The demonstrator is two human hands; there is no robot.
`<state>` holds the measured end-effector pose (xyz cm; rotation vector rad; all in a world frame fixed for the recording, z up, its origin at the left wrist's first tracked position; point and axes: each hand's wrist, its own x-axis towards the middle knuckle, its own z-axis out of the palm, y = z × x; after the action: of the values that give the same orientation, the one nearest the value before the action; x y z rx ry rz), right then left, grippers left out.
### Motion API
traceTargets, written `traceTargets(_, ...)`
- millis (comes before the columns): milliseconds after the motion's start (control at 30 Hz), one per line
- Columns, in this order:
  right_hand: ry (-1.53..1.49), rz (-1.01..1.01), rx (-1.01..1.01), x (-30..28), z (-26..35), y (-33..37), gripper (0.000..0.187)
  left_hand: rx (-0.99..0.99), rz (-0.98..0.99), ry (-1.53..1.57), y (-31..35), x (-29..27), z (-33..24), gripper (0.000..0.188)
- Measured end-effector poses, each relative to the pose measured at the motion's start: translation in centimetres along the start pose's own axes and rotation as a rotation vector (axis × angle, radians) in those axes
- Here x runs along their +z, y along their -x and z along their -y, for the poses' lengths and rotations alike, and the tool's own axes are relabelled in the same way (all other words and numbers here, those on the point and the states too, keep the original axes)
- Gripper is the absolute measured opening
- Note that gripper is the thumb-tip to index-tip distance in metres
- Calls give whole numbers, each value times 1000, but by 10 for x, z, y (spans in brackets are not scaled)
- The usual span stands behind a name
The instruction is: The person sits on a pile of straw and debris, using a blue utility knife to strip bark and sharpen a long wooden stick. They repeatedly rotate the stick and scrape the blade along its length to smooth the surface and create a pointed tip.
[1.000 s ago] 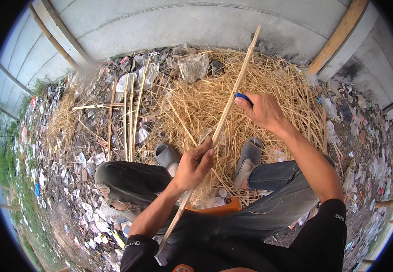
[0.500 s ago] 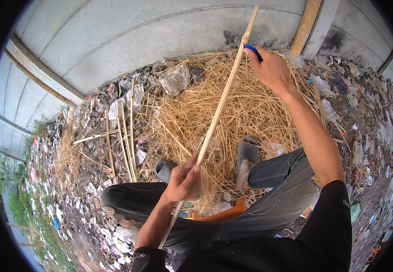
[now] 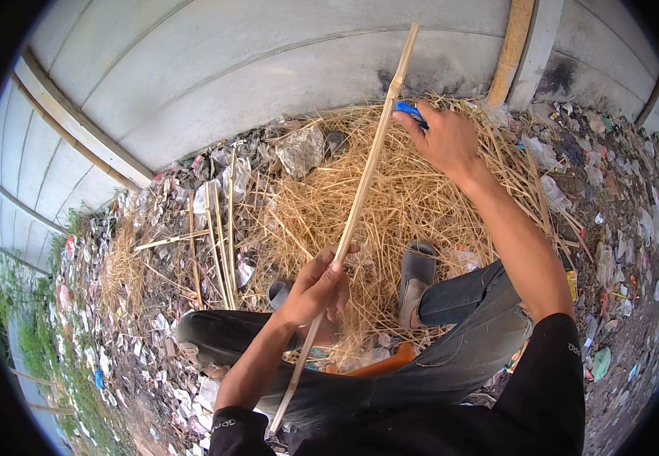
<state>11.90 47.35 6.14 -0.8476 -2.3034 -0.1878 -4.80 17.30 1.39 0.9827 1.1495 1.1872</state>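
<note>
A long, pale bamboo strip [image 3: 366, 176] slants from my lap up and away to the right, with a knobbly node near its far end. My left hand [image 3: 316, 292] grips its lower part, thumb on top and fingers around the side. Its lower end passes over my dark trousers by the left sleeve. In my right hand [image 3: 447, 137] is a small blue-handled knife [image 3: 411, 114], held against the strip just below the node. The blade is too small to make out.
Straw-like bamboo shavings [image 3: 420, 199] lie heaped around my shoes. Several split strips [image 3: 223, 235] rest to the left, near a grey rock [image 3: 300, 150]. Beyond stands a concrete panel wall [image 3: 268, 68] with a bamboo pole [image 3: 510, 53]. Litter covers the ground. An orange seat edge [image 3: 382, 363] shows between my legs.
My right hand and the knife have come slightly nearer and to the left. The strip's far end has dropped leftward, and the left hand's fingers have loosened a little around it.
</note>
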Motion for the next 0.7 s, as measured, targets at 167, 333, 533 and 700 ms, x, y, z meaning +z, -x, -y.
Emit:
traceTargets(167, -69, 18, -95, 15, 19, 6, 62, 65, -23, 80, 2, -12, 22, 40)
traceTargets(333, -441, 158, -7, 17, 44, 20, 64, 64, -118, 120, 12, -23, 35, 37)
traceTargets(533, -702, 411, 16, 8, 102, 38, 62, 81, -177, 82, 21, -28, 33, 36)
traceTargets(700, -914, 461, 130, 4, 127, 42, 39, 109, -162, 39, 23, -25, 36, 34)
